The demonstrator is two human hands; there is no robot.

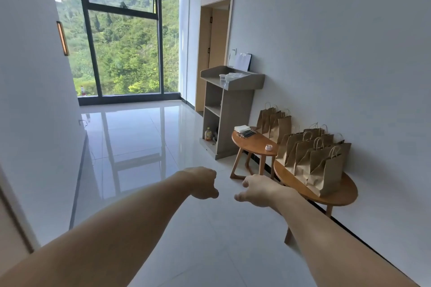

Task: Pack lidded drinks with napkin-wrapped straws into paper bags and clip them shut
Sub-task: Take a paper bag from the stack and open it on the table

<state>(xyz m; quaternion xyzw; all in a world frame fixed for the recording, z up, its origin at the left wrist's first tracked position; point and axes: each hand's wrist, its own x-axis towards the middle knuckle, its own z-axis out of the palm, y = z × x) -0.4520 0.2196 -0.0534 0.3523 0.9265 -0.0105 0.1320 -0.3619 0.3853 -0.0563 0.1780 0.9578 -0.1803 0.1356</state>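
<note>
Left hand (203, 183) and right hand (258, 190) stretch forward, fingers loosely curled, holding nothing. The paper bags (319, 163) stand on the round surface (345, 196) by the wall, near the right hand: light and crushable, I'd say, best taken by their handles.

A glossy white tiled floor (140, 137) carries two round wooden tables by the wall. The nearer surface (345, 196), at 4 o'clock in view, holds a tight group of upright paper bags (321, 168). The farther surface (253, 147), at its 10 o'clock, bears folded napkins (242, 128) and dark straws (247, 133) at its 12 o'clock edge, and a small white pot (268, 147) at 4 o'clock. A grey stand (233, 112), further toward 11 o'clock, carries clear cups (229, 76) on top.
</note>
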